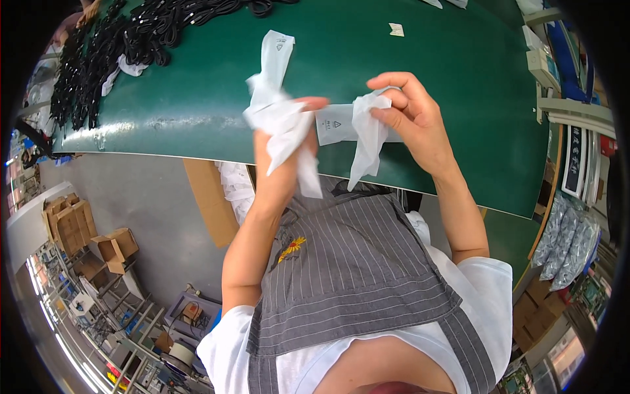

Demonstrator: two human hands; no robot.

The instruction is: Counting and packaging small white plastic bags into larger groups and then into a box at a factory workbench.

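Several thin white plastic bags (279, 111) are bunched in my left hand (292, 154) above the table's near edge. That hand is smeared by motion, and the bags hide most of its fingers. One bag end (277, 47) with small dark print sticks out toward the far side. My right hand (420, 121) is closed in a pinch, with thumb and fingers on a crumpled white plastic bag (369, 134) that hangs down past the table edge. Between my hands, a flat white bag (336, 123) with a printed triangle mark shows, partly behind the crumpled one.
Bundled black cables (157, 29) lie along the far left of the green table (459, 52). A small paper tag (396, 29) lies farther back. Below the edge stands a cardboard box (213, 203) holding white bags. A co-worker's hand (88, 12) appears at the far left.
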